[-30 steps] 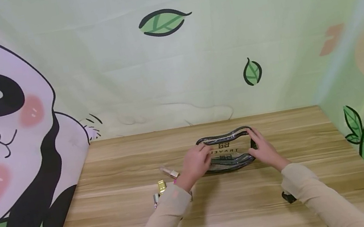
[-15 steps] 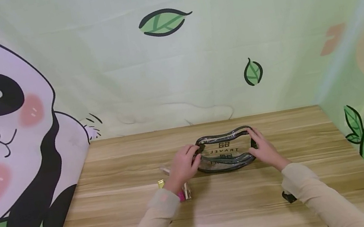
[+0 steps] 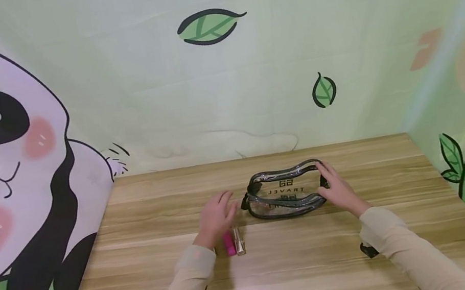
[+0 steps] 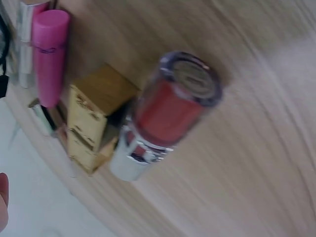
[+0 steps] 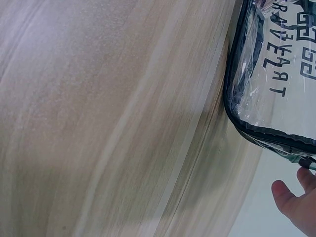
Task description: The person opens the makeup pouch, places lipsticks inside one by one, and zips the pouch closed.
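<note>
Spreading its fingers loosely, the left hand hovers left of the open clear pouch; the right hand touches its right end, any pinch unclear. A brush could roll the pink tube along the surface; uneven pressure could tip the pouch.

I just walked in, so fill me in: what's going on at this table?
A person is handling a clear, black-trimmed pouch on the table, its mouth open. Their right hand touches its right end. Their left hand is apart from the pouch and seems to hold nothing. Near it, outside the pouch, are small items, including a pink tube, a gold piece and a red tube.
</note>
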A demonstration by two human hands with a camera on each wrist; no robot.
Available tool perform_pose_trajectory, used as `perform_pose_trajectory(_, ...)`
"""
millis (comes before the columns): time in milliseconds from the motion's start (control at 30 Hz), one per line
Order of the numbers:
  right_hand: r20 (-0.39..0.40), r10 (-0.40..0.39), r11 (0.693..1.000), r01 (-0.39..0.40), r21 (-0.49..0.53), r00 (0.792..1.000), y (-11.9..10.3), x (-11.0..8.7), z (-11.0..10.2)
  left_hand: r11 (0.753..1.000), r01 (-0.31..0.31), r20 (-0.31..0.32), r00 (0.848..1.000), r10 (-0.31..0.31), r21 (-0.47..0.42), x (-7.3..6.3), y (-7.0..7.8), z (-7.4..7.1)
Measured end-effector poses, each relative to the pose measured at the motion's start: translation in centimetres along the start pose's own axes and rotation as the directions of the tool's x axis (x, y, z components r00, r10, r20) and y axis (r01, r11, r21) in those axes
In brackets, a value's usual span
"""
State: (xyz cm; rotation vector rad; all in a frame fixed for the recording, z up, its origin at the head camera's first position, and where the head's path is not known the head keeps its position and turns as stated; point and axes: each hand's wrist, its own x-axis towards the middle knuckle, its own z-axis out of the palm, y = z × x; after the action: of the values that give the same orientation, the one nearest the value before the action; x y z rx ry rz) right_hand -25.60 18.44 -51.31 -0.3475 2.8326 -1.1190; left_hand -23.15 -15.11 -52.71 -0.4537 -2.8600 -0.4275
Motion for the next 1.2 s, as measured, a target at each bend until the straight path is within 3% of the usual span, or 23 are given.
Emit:
perform_pose_trajectory(500, 0.005, 0.0, 1.0, 0.0, 0.0, 1.0, 0.1, 0.2, 0.1, 0.995, 0.096, 0.152, 0.983, -0.1, 0.032, -1.3, -2.4, 1.2)
perform_pose_trajectory(633, 0.002, -0.002, 1.0, 0.002, -0.001, 1.0, 0.2, 0.2, 0.1, 0.994, 0.104, 0.162, 0.981, -0.107, 0.032, -1.7, -2.8, 1.4)
perform_pose_trajectory(1067, 0.003, 0.002, 1.0, -0.002, 0.011, 1.0, 0.2, 0.0, 0.1, 0.983, 0.175, 0.245, 0.952, -0.185, 0.061, -2.4, -3.7, 2.2)
perform_pose_trajectory(1200, -0.004, -0.003, 1.0, 0.003, 0.005, 1.0, 0.2, 0.1, 0.1, 0.982, 0.165, 0.247, 0.952, -0.183, 0.092, -2.4, -3.8, 2.3)
